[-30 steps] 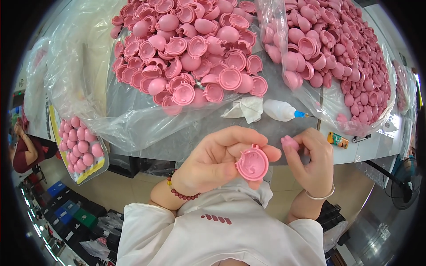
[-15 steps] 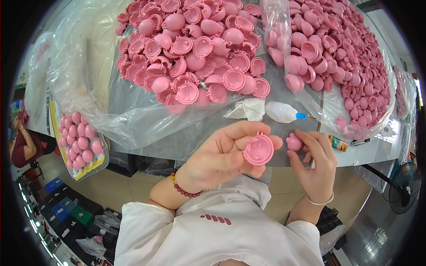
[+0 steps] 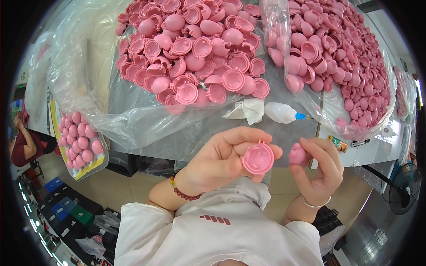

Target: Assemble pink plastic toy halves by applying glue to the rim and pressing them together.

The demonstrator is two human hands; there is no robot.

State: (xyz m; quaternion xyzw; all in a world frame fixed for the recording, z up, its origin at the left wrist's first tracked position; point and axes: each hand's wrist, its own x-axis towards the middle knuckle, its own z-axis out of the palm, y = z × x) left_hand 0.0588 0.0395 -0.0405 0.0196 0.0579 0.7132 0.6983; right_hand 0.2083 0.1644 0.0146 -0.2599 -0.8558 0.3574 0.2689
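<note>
A round pink plastic half-shell point(image 3: 258, 158) with small hinge tabs at its rim is pinched in my left hand point(image 3: 226, 153), its hollow side facing up toward me. Close by on the right, my right hand point(image 3: 321, 166) grips another small pink shell piece point(image 3: 297, 154) between thumb and fingers, its rounded bumpy side showing. The two pieces are apart, held in the air near the table's front edge. Beyond my hands lie a white squeeze bottle point(image 3: 279, 112) with a blue needle tip and a crumpled white tissue point(image 3: 246, 111).
A large heap of pink half-shells point(image 3: 195, 48) lies on clear plastic at the back middle, another pile point(image 3: 337, 66) at the back right. To the left, a tray point(image 3: 105, 162) holds closed pink balls. A small green-orange packet point(image 3: 338, 143) is at the right; a fan point(image 3: 401, 190) stands beyond.
Both hands have come slightly lower, nearer my body. The right hand has turned its pink piece a little and shifted right; both pieces stay held.
</note>
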